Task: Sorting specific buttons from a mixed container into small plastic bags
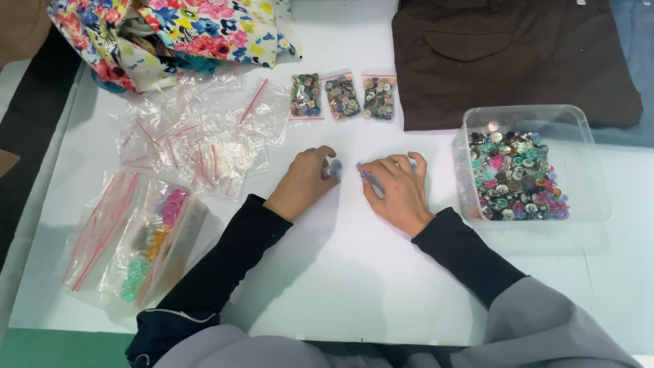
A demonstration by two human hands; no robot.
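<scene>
My left hand [304,181] rests on the white table [340,272], its fingers curled around a small blue button [335,167]. Close beside it, my right hand [397,187] lies palm down over a few small blue and purple buttons [362,170] that show at its fingertips. Whether the right hand grips any of them is unclear. Both arms wear black sleeves.
A clear plastic tub [586,204] of mixed buttons stands to the right. Three small filled bags of buttons [344,97] lie ahead, empty zip bags [197,136] to the left, a second tub with bags [136,238] at near left. Brown garment [518,61] and floral fabric [184,31] lie at the back.
</scene>
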